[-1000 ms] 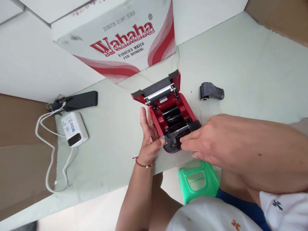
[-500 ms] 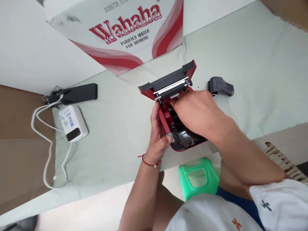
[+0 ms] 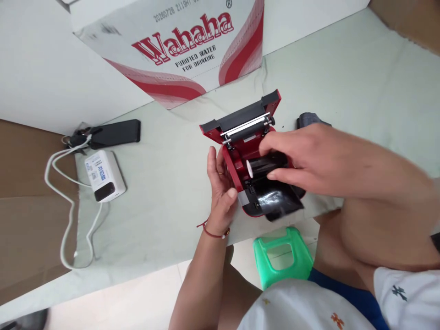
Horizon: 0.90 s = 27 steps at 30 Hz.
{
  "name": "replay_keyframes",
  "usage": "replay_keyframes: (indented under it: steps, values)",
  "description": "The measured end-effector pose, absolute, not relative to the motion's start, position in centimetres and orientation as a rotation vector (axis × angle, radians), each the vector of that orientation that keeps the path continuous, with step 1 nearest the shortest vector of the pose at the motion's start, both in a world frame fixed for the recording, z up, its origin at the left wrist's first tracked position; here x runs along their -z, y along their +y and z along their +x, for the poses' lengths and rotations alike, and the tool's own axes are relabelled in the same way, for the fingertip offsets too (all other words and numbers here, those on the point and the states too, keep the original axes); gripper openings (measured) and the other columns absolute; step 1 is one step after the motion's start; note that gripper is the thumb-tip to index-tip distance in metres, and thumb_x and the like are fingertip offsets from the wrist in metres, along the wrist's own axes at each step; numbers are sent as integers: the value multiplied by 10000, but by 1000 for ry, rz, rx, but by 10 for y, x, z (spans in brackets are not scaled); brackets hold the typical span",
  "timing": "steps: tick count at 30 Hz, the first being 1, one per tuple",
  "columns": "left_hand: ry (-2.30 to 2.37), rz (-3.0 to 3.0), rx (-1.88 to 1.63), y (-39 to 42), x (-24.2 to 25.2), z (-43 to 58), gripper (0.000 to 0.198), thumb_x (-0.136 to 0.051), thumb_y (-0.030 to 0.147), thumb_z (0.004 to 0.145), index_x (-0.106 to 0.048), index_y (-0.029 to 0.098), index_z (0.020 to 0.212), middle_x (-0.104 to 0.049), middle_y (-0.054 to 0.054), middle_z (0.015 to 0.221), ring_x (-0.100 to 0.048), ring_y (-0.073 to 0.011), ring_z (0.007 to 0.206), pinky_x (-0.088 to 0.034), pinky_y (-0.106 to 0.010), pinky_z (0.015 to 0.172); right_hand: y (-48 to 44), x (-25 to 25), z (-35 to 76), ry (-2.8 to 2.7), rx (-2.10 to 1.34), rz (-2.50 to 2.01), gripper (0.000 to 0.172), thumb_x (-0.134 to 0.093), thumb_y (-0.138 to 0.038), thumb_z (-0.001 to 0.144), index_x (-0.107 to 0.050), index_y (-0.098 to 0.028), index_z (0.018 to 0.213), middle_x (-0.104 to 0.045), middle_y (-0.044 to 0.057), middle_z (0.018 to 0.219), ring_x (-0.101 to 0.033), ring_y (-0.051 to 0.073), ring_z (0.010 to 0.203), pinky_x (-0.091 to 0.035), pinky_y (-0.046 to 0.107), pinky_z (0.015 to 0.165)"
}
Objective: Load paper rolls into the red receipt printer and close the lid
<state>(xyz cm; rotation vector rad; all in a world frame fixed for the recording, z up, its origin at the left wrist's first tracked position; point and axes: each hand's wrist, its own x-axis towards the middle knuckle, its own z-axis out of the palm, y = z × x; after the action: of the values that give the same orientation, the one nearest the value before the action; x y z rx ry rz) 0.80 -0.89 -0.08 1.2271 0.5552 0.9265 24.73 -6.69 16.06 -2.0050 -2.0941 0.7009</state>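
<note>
A red and black printer [image 3: 233, 167], its lid [image 3: 240, 118] raised, sits near the front edge of the table. My right hand [image 3: 302, 156] pinches a black ribbon roll [image 3: 264, 166] between thumb and fingers, over the printer's red inner bay. Glossy black film [image 3: 280, 199] hangs over the printer's front, its end loose. Against the printer's left side rests my left hand [image 3: 222, 190], fingers spread and thumb beside the front corner. Another dark roll [image 3: 307, 118] lies behind my right hand, partly hidden by it.
A Wahaha carton [image 3: 192, 55] stands at the back. On the left lie a black phone-like slab [image 3: 117, 134], a white power bank [image 3: 105, 176] and a looping white cable [image 3: 64, 229]. Brown cardboard [image 3: 34, 206] borders the left. A green stool [image 3: 283, 256] is below the table edge.
My right hand has drawn back from inside the printer, and the black roll now shows in its grip. The film sticks out past the front. My left thumb has slid off the corner.
</note>
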Motion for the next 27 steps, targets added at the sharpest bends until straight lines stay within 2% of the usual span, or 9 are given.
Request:
replay_keyframes:
  steps: [1, 3, 5, 10, 13, 15, 20, 23, 27]
  values:
    - [583, 1216, -957, -8, 0, 10, 922, -855, 763, 965, -459, 548, 1770, -446, -27, 1916, -418, -402, 1818, -444, -618, 1460, -75, -166, 261, -2030, -741, -1960, 262, -705, -395, 1073, -817, -257, 1266, -837, -17, 893, -698, 179, 711, -440, 364, 696]
    - [649, 1207, -1000, -6, 2, 14, 815, -793, 785, 1006, -536, 509, 1728, -523, -50, 1844, -488, -380, 1767, -459, -585, 1446, -88, -171, 289, -1917, -799, -1914, 410, -600, -562, 1115, -841, -258, 1250, -758, -46, 754, -617, 142, 615, -422, 386, 675]
    - [712, 1212, -1014, -1, 5, 16, 731, -775, 778, 1028, -604, 476, 1672, -597, -57, 1741, -568, -337, 1685, -497, -526, 1408, -94, -168, 315, -1910, -879, -1955, 490, -597, -634, 1095, -839, -255, 1287, -731, -40, 733, -611, 152, 610, -417, 392, 661]
    - [811, 1205, -1072, 15, 14, 22, 641, -849, 717, 1003, -666, 442, 1552, -672, -28, 1455, -706, -220, 1340, -591, -377, 1224, -80, -137, 334, -2057, -1010, -2282, 219, -708, -370, 1034, -799, -224, 1170, -806, 64, 919, -683, 238, 732, -470, 393, 686]
    - [836, 1183, -1115, 21, 11, 29, 595, -897, 690, 968, -712, 407, 1458, -660, -12, 1254, -690, -171, 1093, -623, -303, 1055, -70, -125, 328, -2128, -1073, -2330, 246, -668, -324, 1047, -816, -206, 1204, -836, 121, 1070, -719, 281, 848, -488, 416, 754]
    - [843, 1140, -1143, 21, 8, 32, 586, -951, 660, 923, -747, 390, 1401, -638, 2, 1167, -653, -145, 992, -613, -254, 965, -67, -124, 328, -2058, -1011, -2360, 264, -665, -353, 1058, -834, -223, 1213, -836, 108, 1044, -721, 290, 863, -482, 420, 770]
    - [877, 1119, -1133, 21, 8, 31, 622, -997, 643, 874, -759, 378, 1384, -642, 2, 1144, -632, -136, 943, -604, -235, 919, -64, -127, 328, -1627, -585, -2427, 172, -664, -276, 1033, -836, -279, 1038, -830, 70, 933, -738, 306, 863, -502, 443, 810]
    - [891, 1166, -1122, 22, 10, 29, 599, -966, 651, 907, -735, 383, 1390, -632, -3, 1143, -621, -144, 929, -611, -258, 922, -57, -122, 313, -1673, -613, -2290, 206, -648, -257, 1042, -847, -283, 1086, -856, 69, 964, -766, 308, 892, -540, 447, 847]
    - [883, 1179, -1110, 22, 11, 29, 567, -944, 627, 944, -719, 403, 1413, -572, 5, 1120, -600, -140, 925, -603, -255, 914, -48, -109, 292, -1891, -644, -2447, 254, -650, -215, 1033, -857, -235, 1179, -871, 140, 1103, -785, 343, 975, -472, 417, 750]
